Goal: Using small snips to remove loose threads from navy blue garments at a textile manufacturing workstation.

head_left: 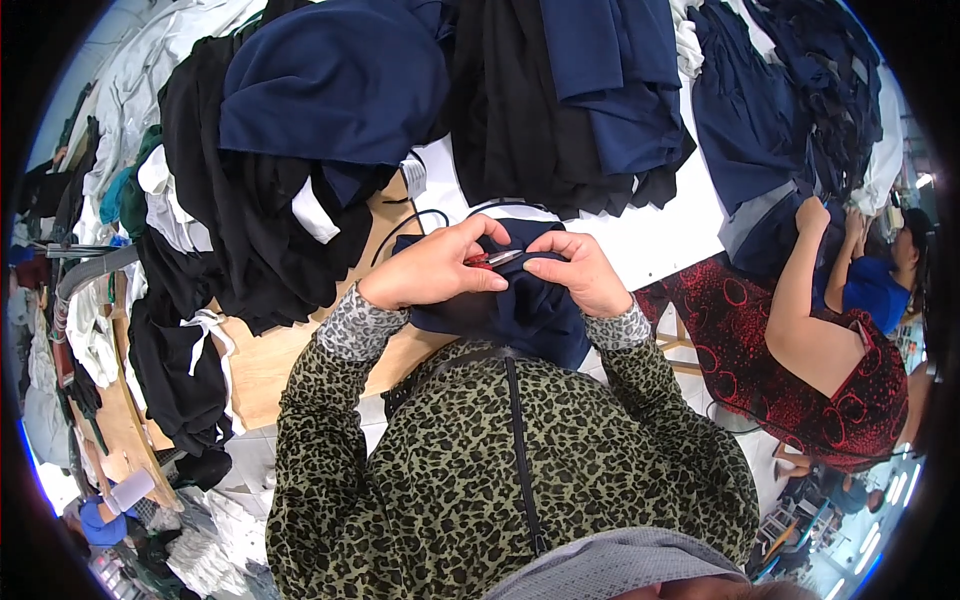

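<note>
Here, a dark blue cloth is held up close to the chest, just over the near edge of the table. It is held by both hands at once. The left hand is closed over a small tool with a red handle and a thin metal tip; it looks like a little thread cutter, but that cannot be told for sure. The tool is pinched between thumb and fingers, and the tip is pointed across at the other hand. The right hand is pressed together on a fold of the cloth, with the fingertips right next to the metal tip. The fold is likely held tight like this so that a small spot stays still and can be seen well.

The cloth is soft and bunched up. It is draped down from the hands toward the spotted green jacket. Its top edge is lifted, and the rest is hung loose in folds.

Behind the hands, big piles of black clothes and blue clothes are heaped on the table. A black cord is laid on the wood nearby. At the right, another person in a red dress is seen at work, well apart.
</note>
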### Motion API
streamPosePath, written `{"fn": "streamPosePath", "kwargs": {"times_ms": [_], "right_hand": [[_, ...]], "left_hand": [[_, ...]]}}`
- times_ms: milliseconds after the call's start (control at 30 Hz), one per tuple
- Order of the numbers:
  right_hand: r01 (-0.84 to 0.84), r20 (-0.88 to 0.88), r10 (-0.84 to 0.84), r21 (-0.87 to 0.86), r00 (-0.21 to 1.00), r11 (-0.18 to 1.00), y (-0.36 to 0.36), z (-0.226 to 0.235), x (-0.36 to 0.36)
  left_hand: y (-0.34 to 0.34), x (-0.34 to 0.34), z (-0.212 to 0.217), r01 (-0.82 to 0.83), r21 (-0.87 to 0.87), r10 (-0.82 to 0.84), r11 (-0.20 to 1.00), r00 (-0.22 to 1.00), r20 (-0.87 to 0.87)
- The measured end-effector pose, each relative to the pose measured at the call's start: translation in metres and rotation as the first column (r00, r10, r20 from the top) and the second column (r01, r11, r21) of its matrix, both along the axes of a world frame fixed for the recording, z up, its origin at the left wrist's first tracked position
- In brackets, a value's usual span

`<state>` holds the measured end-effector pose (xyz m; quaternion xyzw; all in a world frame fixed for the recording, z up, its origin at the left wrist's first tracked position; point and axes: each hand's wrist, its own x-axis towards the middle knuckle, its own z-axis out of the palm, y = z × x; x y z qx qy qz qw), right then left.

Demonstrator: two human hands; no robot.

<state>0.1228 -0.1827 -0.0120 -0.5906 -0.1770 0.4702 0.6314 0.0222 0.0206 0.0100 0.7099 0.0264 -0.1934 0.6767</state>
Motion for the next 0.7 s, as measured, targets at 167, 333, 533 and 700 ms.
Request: {"fn": "streamPosePath", "kwargs": {"times_ms": [167,333,533,700], "right_hand": [[-0.015,-0.004,0.015,-0.010,1.000,1.000,0.000,-0.001,0.000],[0.061,-0.043,-0.060,0.031,0.997,0.998,0.000,0.000,-0.001],[0.055,0.193,-0.067,0.065,0.979,0.996,-0.001,0.003,-0.005],[0.082,0.233,-0.101,0.088,0.967,0.993,-0.003,-0.002,-0.008]], "left_hand": [[0.000,0.003,0.003,0.057,0.020,-0.056,0.998,0.998,-0.040],[-0.003,0.000,-0.004,-0.205,-0.094,0.215,0.974,0.969,0.121],[-0.020,-0.003,-0.003,-0.309,0.145,0.248,0.940,0.911,0.330],[-0.022,-0.003,-0.011,-0.298,0.010,0.287,0.955,0.928,0.236]]}}
